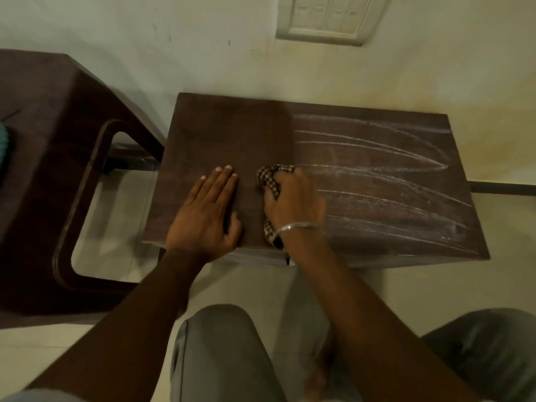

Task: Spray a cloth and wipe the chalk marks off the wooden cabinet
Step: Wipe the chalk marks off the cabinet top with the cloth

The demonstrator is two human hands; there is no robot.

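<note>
The dark wooden cabinet stands against the wall, seen from above. Its left half is free of chalk, while long curved white chalk marks cover the right half. My right hand presses a bunched brown-and-white checked cloth onto the top near the middle, at the edge of the chalked area. A metal bangle circles that wrist. My left hand lies flat, palm down, on the clean left part near the front edge. No spray bottle is in view.
A dark brown plastic chair stands to the left of the cabinet, with something teal on its seat. A switch panel is on the wall behind. My knees in grey trousers are below, over a pale tiled floor.
</note>
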